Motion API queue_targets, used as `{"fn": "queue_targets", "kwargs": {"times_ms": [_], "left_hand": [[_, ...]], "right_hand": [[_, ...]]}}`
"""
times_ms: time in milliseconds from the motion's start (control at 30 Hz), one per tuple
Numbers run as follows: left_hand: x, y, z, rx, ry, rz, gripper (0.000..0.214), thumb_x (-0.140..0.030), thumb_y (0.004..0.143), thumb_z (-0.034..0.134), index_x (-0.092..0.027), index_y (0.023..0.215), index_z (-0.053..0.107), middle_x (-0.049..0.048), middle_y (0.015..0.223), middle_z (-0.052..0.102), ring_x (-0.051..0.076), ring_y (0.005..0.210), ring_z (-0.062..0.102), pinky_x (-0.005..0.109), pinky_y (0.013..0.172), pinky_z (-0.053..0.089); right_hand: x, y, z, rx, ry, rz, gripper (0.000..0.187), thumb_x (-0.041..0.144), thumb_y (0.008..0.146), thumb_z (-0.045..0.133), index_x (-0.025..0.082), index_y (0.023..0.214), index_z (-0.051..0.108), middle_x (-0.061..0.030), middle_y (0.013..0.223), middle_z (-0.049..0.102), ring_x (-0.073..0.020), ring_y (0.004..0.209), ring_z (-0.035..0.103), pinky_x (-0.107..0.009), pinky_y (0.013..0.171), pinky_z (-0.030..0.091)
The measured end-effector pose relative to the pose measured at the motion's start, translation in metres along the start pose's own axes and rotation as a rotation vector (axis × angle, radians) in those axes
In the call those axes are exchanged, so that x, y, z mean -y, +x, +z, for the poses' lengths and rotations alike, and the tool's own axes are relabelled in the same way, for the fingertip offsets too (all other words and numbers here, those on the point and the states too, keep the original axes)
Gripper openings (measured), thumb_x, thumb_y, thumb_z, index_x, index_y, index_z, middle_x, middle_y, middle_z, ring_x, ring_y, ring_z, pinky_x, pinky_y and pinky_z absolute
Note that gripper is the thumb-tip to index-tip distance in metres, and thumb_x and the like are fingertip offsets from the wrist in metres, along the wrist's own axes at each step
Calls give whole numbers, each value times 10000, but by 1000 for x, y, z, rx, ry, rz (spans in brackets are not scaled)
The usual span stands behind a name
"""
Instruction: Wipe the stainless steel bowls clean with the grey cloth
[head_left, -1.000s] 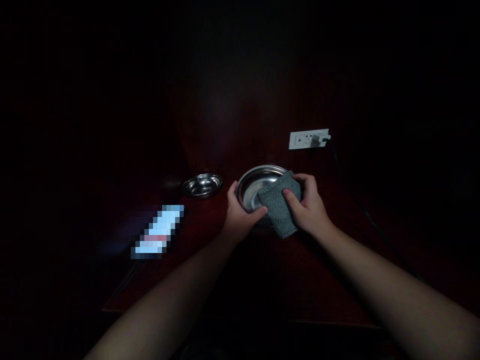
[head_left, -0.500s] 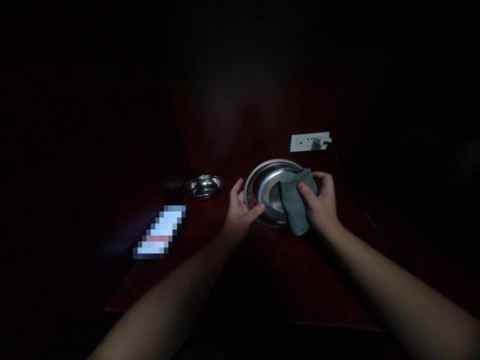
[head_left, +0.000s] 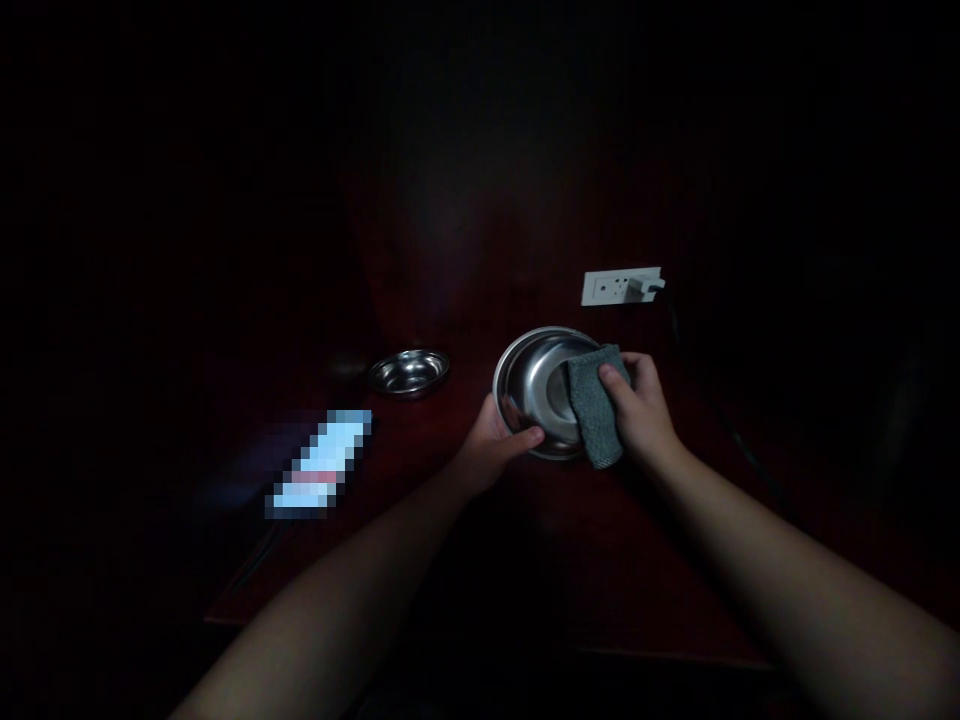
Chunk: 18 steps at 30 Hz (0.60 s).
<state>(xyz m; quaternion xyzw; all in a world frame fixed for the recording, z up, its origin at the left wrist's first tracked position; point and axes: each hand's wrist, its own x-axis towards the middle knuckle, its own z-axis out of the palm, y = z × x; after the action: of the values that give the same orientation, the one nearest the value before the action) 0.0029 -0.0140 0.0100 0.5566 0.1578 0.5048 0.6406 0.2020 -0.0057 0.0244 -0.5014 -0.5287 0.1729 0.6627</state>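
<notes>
A shiny steel bowl (head_left: pixel 534 385) is tilted up on the dark red table (head_left: pixel 540 560), its inside facing me. My left hand (head_left: pixel 496 450) grips the bowl's lower left rim, thumb inside the edge. My right hand (head_left: pixel 637 408) is closed on a folded grey cloth (head_left: pixel 594 405) and presses it against the bowl's right side and rim. The room is very dark, so little beyond the hands shows.
A second, smaller steel bowl (head_left: pixel 409 371) sits on the table to the left. A lit, blurred-out screen (head_left: pixel 321 463) lies further left. A white power strip (head_left: pixel 619 285) with a plug and dark cable lies behind the bowl.
The bowl has tipped up more steeply towards me. My left hand has slid down to its lower rim, and my right hand with the cloth has shifted slightly lower on the right side.
</notes>
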Motion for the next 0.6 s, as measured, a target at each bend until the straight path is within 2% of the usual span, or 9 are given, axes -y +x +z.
{"fn": "queue_targets", "kwargs": {"times_ms": [600], "left_hand": [[3, -1, -4, -22, 32, 17, 738, -273, 615, 790, -196, 1236, 400, 133, 1268, 549, 301, 1194, 512, 481, 990, 402]], "right_hand": [[-4, -2, 1, 61, -77, -61, 433, 585, 767, 557, 238, 1003, 451, -31, 943, 544, -211, 855, 531, -384, 767, 448]]}}
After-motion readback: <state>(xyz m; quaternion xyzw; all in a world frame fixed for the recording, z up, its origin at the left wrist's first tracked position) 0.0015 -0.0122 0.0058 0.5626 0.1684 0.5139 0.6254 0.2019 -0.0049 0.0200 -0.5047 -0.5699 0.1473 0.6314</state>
